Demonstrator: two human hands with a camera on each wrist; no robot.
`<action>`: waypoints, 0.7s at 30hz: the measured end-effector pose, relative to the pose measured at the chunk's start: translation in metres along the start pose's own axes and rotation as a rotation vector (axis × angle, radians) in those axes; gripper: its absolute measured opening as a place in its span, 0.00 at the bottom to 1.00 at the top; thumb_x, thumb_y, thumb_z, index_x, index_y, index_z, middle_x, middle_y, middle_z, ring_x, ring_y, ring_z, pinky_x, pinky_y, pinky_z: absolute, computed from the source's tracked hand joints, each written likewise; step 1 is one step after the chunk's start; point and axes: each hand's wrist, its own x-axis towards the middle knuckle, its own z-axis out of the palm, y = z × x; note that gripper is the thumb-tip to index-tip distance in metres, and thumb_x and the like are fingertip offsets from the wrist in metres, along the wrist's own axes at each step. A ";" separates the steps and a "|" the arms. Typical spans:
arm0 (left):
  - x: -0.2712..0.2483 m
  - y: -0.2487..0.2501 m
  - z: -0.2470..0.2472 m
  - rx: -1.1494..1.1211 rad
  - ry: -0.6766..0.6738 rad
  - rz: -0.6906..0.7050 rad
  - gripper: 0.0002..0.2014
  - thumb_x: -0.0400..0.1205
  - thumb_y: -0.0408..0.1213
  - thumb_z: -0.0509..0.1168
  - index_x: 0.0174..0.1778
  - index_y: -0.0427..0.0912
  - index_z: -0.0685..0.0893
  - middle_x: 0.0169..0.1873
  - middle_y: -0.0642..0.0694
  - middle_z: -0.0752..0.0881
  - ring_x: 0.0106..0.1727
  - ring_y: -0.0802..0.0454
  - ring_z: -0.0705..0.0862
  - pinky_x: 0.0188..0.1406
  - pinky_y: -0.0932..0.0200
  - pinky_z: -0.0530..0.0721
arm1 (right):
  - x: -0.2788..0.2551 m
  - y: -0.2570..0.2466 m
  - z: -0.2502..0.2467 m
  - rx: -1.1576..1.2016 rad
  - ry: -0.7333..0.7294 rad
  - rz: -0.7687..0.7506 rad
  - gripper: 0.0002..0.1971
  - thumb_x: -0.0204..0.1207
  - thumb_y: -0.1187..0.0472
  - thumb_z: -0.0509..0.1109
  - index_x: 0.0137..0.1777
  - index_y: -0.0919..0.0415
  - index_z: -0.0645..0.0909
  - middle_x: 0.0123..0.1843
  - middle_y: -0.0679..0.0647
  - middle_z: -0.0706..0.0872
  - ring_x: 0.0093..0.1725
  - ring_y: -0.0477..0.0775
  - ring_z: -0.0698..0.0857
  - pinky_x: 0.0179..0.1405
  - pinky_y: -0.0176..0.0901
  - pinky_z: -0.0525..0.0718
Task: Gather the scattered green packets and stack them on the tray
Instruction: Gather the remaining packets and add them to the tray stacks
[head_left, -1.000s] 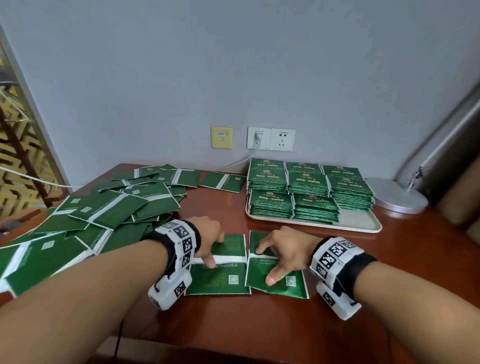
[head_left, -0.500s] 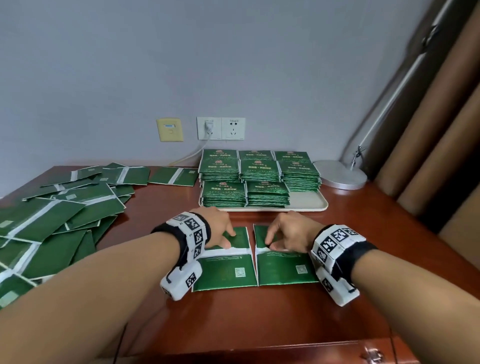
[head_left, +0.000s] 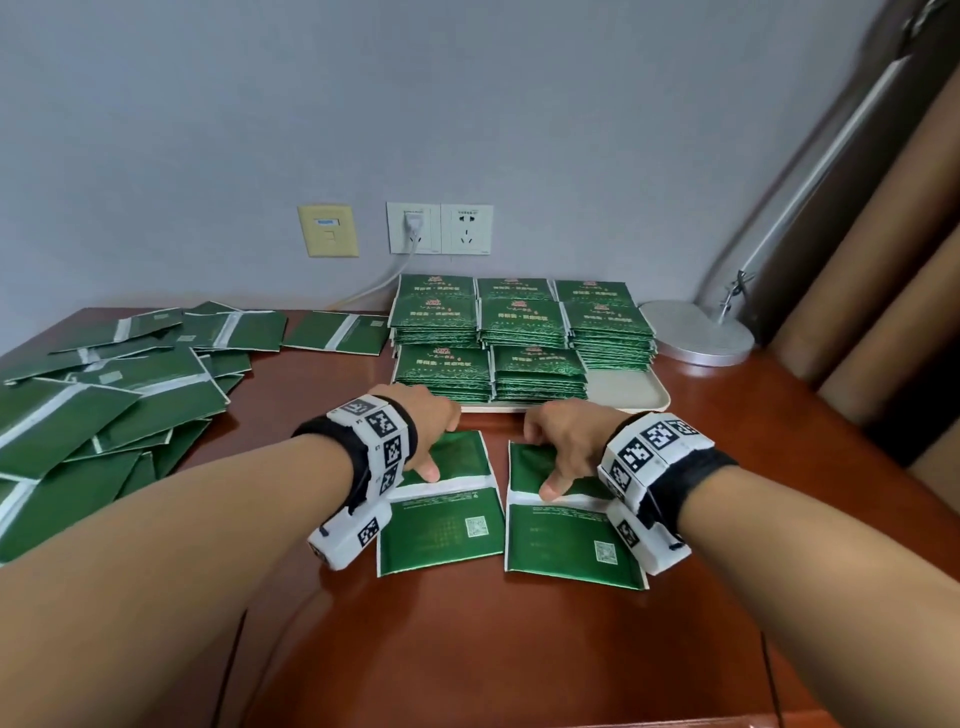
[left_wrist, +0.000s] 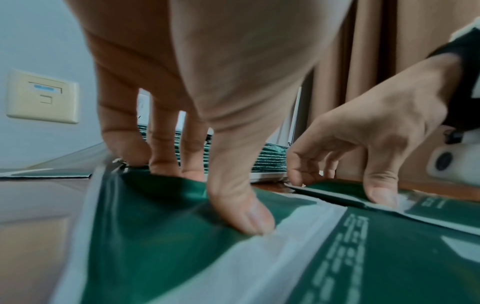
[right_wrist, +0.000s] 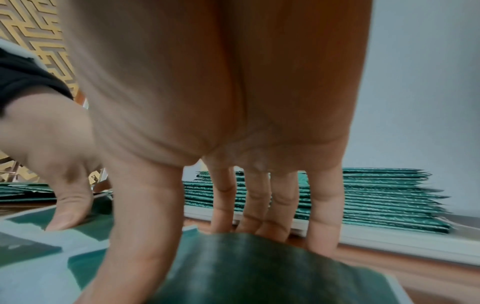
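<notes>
Two flat, glossy green packets with white seams lie side by side at centre frame on the polished wooden table (head_left: 467, 649); the left hand (head_left: 423, 423) pinches the left packet (head_left: 441, 530), thumb on its seam, fingers curled over its far edge; the right hand (head_left: 566, 436) likewise grips the right packet (head_left: 566, 545); just beyond, the cream tray (head_left: 628, 389) carries neat stacked packets (head_left: 519, 332); scattered packets (head_left: 104, 405) crowd the left.

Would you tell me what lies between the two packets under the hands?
Only a narrow strip of bare wooden table separates the left packet from the right packet, seen in the head view.

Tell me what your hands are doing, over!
Left hand pinching left packet. Right hand pinching right packet. Tray just ahead, path clear.
</notes>
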 end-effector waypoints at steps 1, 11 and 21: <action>0.000 0.002 -0.002 0.010 -0.009 0.001 0.36 0.75 0.53 0.77 0.76 0.48 0.71 0.53 0.47 0.82 0.51 0.45 0.82 0.48 0.50 0.83 | 0.003 -0.001 -0.001 -0.009 -0.019 0.000 0.34 0.63 0.55 0.87 0.66 0.61 0.76 0.62 0.57 0.85 0.58 0.57 0.82 0.56 0.46 0.80; 0.002 0.002 -0.003 0.005 -0.009 0.000 0.35 0.74 0.55 0.77 0.71 0.39 0.78 0.57 0.43 0.87 0.55 0.43 0.87 0.55 0.47 0.87 | 0.015 0.000 -0.004 0.036 -0.083 0.041 0.28 0.60 0.56 0.89 0.55 0.73 0.86 0.50 0.61 0.92 0.39 0.54 0.87 0.50 0.48 0.87; -0.013 0.010 0.003 -0.006 0.119 -0.001 0.20 0.79 0.48 0.76 0.37 0.43 0.71 0.36 0.48 0.78 0.37 0.47 0.81 0.35 0.55 0.80 | 0.000 -0.003 0.000 -0.013 -0.061 0.022 0.18 0.68 0.53 0.85 0.52 0.63 0.88 0.47 0.53 0.92 0.49 0.55 0.89 0.57 0.48 0.86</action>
